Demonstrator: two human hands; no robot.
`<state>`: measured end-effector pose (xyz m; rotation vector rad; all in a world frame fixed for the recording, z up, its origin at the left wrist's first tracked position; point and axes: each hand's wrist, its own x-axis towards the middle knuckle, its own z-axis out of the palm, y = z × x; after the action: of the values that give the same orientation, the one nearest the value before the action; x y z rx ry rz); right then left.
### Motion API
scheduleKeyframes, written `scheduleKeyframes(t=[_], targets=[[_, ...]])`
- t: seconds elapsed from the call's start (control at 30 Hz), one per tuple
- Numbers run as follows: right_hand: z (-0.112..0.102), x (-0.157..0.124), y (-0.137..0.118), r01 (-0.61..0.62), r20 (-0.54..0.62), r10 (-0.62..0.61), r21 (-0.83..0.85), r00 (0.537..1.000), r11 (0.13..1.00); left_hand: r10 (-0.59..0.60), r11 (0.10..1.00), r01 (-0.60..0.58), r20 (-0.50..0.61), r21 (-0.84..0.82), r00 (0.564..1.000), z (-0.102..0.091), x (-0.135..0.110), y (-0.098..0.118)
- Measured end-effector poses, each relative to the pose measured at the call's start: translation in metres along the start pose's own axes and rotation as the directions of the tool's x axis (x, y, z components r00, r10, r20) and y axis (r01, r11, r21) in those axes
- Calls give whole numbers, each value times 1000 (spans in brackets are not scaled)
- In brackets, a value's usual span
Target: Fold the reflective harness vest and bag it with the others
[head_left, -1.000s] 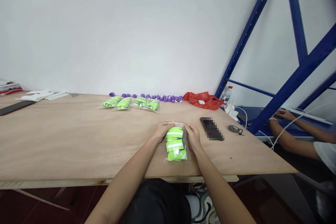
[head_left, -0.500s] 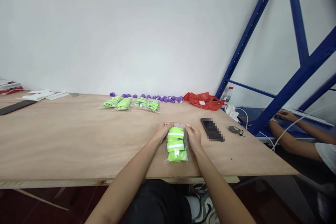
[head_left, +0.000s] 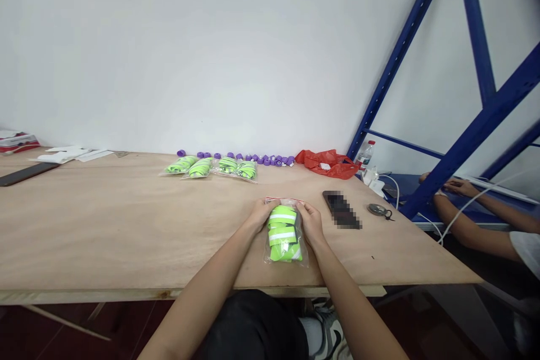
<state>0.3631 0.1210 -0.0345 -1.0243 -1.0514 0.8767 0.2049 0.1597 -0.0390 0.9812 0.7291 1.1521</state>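
A clear zip bag (head_left: 283,233) lies near the table's front edge, with folded neon-yellow reflective straps (head_left: 282,235) with white stripes inside it. My left hand (head_left: 262,214) pinches the top left corner of the bag by its red-edged seal. At the top right corner, my right hand (head_left: 310,220) grips the same seal between thumb and fingers. Both thumbs lie on top of the plastic; the fingertips beneath are hidden. Whether the seal is closed along its length I cannot tell.
Several bagged yellow straps (head_left: 200,167) lie at the back, before a row of purple rolls (head_left: 270,161). A red plastic bag (head_left: 327,163), a bottle (head_left: 365,154), a phone (head_left: 341,209) and a round stopwatch-like item (head_left: 377,209) are rightward. Blue rack beams separate another person's arms (head_left: 468,219).
Almost nothing differs. Both hands keep their hold at the top corners of the bag; the whole view has shifted very slightly.
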Motion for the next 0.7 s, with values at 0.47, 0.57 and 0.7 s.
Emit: scheduleKeyframes(t=[0.47,0.57,0.7], targets=[[1,-2,-5,-6,34,6,1,999,1000,-17,1000,17,13,-10,1000,1,-1,1],[1,-1,-4,-15,37,15,6,999,1000,-6,1000,6,7,-3,1000,1,-2,2],[0,0,-2,-25,31,25,-1,999,1000,-3,1000,3,18,3,1000,2,-3,2]])
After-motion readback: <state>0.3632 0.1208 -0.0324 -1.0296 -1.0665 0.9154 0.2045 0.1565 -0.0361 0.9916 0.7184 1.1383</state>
